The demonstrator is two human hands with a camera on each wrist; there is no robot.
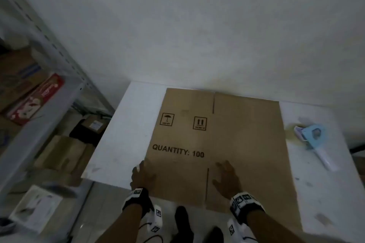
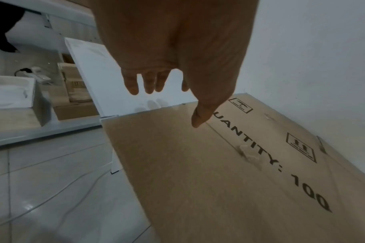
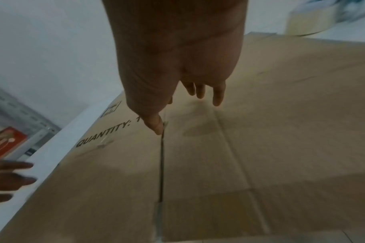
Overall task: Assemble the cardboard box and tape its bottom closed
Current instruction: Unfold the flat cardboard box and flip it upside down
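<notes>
You are reaching both flat, empty hands, left hand (image 1: 142, 176) and right hand (image 1: 227, 178), over the flat box (image 1: 217, 144) at 6 o'clock; be lifting one edge gently.

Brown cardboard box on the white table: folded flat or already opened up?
Folded flat: the brown cardboard box lies as one sheet on the white table.

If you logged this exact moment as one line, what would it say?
box: cardboard box flat, unassembled on table | left hand: open at box's left edge | right hand: open over box | tape dispenser: untouched, right
</notes>
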